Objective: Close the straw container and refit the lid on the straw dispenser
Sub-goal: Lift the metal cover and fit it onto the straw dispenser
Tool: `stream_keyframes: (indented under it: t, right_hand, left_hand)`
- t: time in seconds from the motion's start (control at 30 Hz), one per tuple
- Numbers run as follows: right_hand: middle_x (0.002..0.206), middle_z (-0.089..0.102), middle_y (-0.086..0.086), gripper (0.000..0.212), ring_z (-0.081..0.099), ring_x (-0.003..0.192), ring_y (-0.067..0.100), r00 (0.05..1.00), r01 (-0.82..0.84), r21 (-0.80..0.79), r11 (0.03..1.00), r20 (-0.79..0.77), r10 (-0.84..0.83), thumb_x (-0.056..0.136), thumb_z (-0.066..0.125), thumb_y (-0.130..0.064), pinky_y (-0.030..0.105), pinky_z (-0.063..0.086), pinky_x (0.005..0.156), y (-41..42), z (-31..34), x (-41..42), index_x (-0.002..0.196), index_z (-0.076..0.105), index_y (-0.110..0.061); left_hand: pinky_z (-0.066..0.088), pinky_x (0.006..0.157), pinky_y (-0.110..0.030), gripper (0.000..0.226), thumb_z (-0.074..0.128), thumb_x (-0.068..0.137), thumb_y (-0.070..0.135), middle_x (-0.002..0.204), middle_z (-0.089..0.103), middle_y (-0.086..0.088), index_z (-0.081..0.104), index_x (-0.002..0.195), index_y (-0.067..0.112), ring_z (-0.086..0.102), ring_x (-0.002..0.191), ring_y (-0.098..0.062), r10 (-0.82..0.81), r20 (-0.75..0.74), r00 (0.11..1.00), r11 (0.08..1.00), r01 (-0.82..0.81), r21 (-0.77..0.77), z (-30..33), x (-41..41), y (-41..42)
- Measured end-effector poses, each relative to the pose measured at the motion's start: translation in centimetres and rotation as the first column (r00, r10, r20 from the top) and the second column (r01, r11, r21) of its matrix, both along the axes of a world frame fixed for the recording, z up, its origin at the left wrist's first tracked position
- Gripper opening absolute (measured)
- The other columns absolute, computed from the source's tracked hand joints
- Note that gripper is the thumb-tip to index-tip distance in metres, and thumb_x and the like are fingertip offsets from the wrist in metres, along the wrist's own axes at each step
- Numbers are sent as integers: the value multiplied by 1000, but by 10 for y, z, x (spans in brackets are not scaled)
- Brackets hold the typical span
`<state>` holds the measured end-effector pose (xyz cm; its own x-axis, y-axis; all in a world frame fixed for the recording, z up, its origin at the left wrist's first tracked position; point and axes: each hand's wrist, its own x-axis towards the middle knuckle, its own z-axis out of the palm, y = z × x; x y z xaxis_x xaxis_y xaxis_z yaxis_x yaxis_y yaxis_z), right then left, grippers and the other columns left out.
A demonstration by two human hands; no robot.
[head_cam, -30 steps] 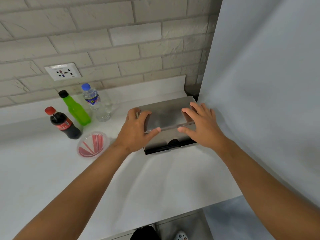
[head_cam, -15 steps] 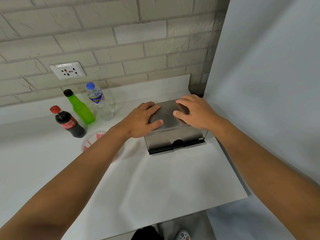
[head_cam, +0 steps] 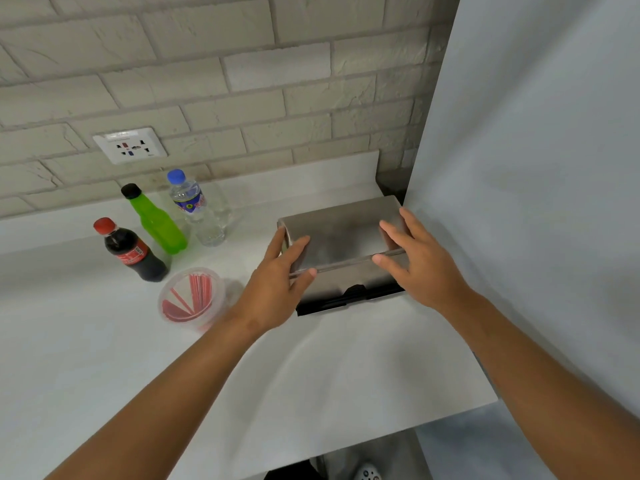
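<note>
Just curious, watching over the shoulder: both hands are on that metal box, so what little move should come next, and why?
Probably press the lid down evenly: the left hand and right hand grip its ends over the straw dispenser.

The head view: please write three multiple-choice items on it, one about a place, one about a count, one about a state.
1. Where is the round straw container?
A. left of the steel dispenser
B. on top of it
C. behind the bottles

2. How many bottles stand by the wall?
A. two
B. three
C. five

3. What are the hands doing?
A. both on the dispenser's lid
B. both lifting a bottle
C. hanging off the counter

Key: 1 A, it sits on the counter at the left; 2 B, cola, green, water; 3 A, left hand and right hand touch its edges.
</note>
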<state>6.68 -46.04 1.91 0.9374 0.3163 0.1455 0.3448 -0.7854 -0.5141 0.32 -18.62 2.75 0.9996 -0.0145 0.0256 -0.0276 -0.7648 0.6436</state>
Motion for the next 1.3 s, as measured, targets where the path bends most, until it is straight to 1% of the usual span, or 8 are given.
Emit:
stream_keyframes:
  t: [0.17,0.37,0.57,0.83,0.9,0.97,1.1,1.3]
  right_hand:
    - [171,22,-1,56,29,155,17,998,38,73,997,47,-41,98,65,-37,24,29,111,5,-7,4,151,50,-26]
    - [169,27,0,54,30,153,17,998,52,124,991,37,-57,98,66,-33,23,26,112,14,-2,19,149,52,-23]
    - [170,25,-6,55,28,154,13,998,63,130,989,-29,-60,96,68,-36,29,31,116,9,0,19,148,52,-28]
    - [172,13,-5,66,20,157,17,993,73,97,993,-104,-63,95,65,-43,33,33,114,3,-1,12,155,39,-33]
    - [172,9,-6,68,21,156,17,990,68,92,993,-132,-55,95,64,-45,37,36,115,2,0,10,156,34,-36]
    - [173,6,-8,69,20,155,13,989,61,84,995,-138,-49,96,61,-46,35,36,114,2,0,9,158,31,-37]
    - [173,5,-8,70,7,139,-15,997,43,84,996,-74,-36,97,60,-45,23,29,108,3,-5,10,159,31,-30]
    - [172,10,-9,70,11,141,-11,997,59,138,989,-62,-51,96,65,-40,22,28,111,5,-9,12,158,34,-25]
  left_hand:
    - [24,115,-19,55,63,101,32,173,16,-6,48,153,28,31,155,-22,37,32,999,999,-37,19,2,8,0]
    - [25,125,-31,54,64,101,29,171,21,-13,50,153,23,21,159,-20,34,26,999,999,-34,1,11,24,6]
    - [27,125,-30,55,70,97,27,170,23,-14,54,149,21,25,157,-22,23,31,999,1000,-23,-14,8,22,9]
    - [44,117,-46,67,76,91,40,173,16,-5,47,151,43,15,156,-6,65,-42,997,985,-71,-159,-2,15,14]
    - [39,120,-41,73,77,89,40,167,31,5,41,152,47,30,154,-13,61,-117,991,970,-87,-227,-1,15,15]
    - [38,119,-33,74,77,91,33,154,42,19,40,154,42,45,143,-11,50,-140,989,961,-85,-262,0,15,14]
    - [32,125,-38,75,76,93,28,165,36,11,38,157,37,36,151,-8,46,-118,992,955,-78,-285,-6,18,14]
    - [31,126,-39,74,74,94,28,167,33,9,37,158,38,31,154,-8,58,-106,993,954,-87,-286,-11,22,15]
